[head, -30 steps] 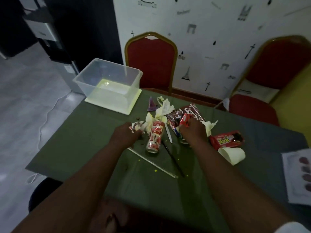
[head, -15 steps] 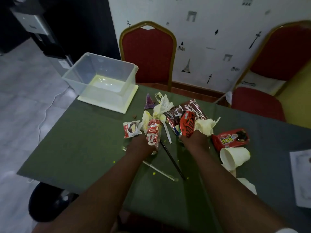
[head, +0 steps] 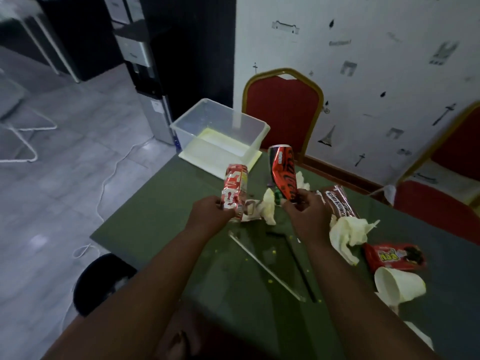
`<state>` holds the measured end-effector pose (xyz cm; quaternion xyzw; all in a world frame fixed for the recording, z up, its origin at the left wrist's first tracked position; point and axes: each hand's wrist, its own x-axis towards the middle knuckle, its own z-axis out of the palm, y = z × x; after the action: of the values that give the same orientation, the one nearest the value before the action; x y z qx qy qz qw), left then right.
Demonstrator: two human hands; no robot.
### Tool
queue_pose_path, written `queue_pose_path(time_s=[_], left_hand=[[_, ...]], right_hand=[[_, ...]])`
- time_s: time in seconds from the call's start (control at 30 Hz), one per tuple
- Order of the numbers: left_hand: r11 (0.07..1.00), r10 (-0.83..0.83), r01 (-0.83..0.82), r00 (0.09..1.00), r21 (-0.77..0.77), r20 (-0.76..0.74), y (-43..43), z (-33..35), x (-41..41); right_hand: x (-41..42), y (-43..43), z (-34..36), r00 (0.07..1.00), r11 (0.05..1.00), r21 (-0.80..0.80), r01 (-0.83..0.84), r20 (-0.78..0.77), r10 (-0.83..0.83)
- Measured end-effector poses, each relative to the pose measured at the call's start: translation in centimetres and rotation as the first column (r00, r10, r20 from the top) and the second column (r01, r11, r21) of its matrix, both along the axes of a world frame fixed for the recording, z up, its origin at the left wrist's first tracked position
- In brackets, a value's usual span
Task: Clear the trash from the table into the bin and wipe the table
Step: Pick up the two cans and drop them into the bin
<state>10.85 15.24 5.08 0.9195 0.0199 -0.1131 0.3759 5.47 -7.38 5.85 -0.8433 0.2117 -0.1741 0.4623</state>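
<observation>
My left hand (head: 210, 216) grips a crushed red-and-white can (head: 234, 190) and holds it up above the green table (head: 166, 219). My right hand (head: 306, 216) grips a crushed red-and-black can (head: 283, 172), also raised. Below them lie crumpled tissues (head: 348, 235), a brown snack wrapper (head: 339, 203), a red wrapper (head: 393, 257), a paper cup (head: 400, 284), a clear straw (head: 265, 268) and a black straw (head: 301, 268). A black bin (head: 101, 281) stands on the floor by the table's left corner.
A clear plastic tub (head: 220, 136) sits on a pale lid at the table's far left corner. Two red chairs (head: 283, 113) stand against the wall behind the table. A white cable trails over the grey floor on the left. Yellow crumbs dot the tablecloth.
Both hands have lifted off the table, each with a can in it. The view has swung left, toward the floor and the bin.
</observation>
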Motion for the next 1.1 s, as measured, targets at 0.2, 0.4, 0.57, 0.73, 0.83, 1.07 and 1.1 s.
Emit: queue_pose_path(time_s=[0.2,0.4,0.57,0.73,0.83,1.07,1.1], left_hand=[[0.959,0.279,-0.277,0.96,-0.059,0.02,11.6,1.0,-1.5],[0.824,0.565,-0.56,0.825,-0.089,0.034,25.5,0.8,-5.4],[0.656,0.754,-0.754,0.654,0.027,-0.058,37.3,-3.9,-10.8],[0.545,0.829,-0.832,0.515,0.103,-0.218,43.5,-11.6,-14.6],[0.493,0.801,-0.869,0.473,-0.042,-0.368,44.9,-16.9,-15.5],[0.546,0.753,-0.833,0.442,0.089,-0.487,47.3,-30.8,-14.4],[0.556,0.749,-0.824,0.441,0.108,-0.495,47.6,-32.4,-13.9]], right_hand=[[2.3,10.0,0.7,0.961,0.961,0.046,-0.273,0.067,0.27],[3.7,24.2,-0.7,0.834,0.83,0.099,-0.549,0.01,0.551],[2.1,37.6,-3.6,0.676,0.673,0.196,-0.714,-0.061,0.734],[0.3,46.7,-10.9,0.494,0.556,0.292,-0.779,-0.26,0.829],[-0.1,49.2,-16.9,0.452,0.592,0.321,-0.739,-0.416,0.79],[2.8,52.3,-32.3,0.358,0.753,0.343,-0.562,-0.72,0.595],[3.5,52.6,-34.2,0.333,0.759,0.331,-0.561,-0.75,0.572]])
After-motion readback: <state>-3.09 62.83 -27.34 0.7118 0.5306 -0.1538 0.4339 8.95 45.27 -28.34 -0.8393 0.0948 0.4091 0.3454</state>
